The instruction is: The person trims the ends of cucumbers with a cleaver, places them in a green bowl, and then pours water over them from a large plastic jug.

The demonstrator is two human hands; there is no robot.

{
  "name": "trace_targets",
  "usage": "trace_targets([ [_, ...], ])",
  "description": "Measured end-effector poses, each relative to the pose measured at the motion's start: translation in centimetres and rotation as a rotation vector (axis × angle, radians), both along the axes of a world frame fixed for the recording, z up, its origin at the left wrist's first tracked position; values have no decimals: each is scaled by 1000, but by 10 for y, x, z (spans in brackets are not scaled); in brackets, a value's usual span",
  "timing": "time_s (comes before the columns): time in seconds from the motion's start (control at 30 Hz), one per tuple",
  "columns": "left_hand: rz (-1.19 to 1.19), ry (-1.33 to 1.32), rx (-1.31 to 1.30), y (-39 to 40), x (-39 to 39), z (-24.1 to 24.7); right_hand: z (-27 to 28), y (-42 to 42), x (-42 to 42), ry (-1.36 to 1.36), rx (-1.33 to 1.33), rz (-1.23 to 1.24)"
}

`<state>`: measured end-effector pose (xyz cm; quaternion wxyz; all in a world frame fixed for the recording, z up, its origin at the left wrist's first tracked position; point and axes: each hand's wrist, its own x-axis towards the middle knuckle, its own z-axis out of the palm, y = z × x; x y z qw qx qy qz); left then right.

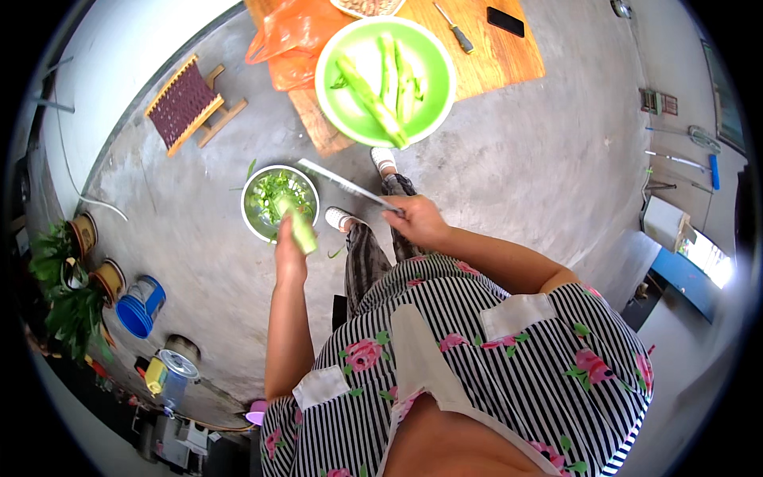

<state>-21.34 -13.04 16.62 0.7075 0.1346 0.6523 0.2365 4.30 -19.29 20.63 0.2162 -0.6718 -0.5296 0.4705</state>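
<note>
My left hand [289, 253] grips a pale green stalk [301, 229], which looks like stem lettuce, and tilts it over a metal bowl [245, 219] on the floor. Green peelings and leaf scraps [279, 188] lie in that bowl. In my right hand [419, 220] is a knife [346, 183]; its blurred blade points up and left, apart from the stalk. On the wooden table ahead stands a green basin [441, 77]. Several long green stalks [369, 95] lie inside it, one reaching over the near rim.
An orange plastic bag [292, 45], a dish of brown pieces [369, 7], a screwdriver-like tool [462, 39] and a phone [505, 22] lie on the wooden table [506, 62]. A woven stool [186, 104] stands left. Potted plants [74, 310] and a blue bucket [140, 307] are farther left.
</note>
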Motion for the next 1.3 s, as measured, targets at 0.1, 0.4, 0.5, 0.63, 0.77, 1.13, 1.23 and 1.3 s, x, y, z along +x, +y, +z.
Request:
trace_targets([
  [0.1,-450,111,179,54,66,-14,-6,-12,28,-14,-55,-224],
  [0.4,-1240,603,924,157,157,-106,-8,-29,66,-239,-141,-481],
  [0.5,-1760,1022,1130,208,135,-146,-9,-43,54,-181,-164,-555],
  [0.63,-2281,1054,1197,264,120,-180,-9,-44,42,-130,-194,-645],
  [0.77,-2560,1143,798,280,136,-192,-7,-57,38,-102,-236,-663],
  [1.13,-2484,1123,941,282,133,-156,-10,-53,47,-63,-188,-695],
  [1.23,-1987,1038,982,271,127,-107,-9,-36,47,-18,-161,-677],
  [1.3,-1532,846,844,252,115,-64,-12,-16,49,76,-122,-676],
])
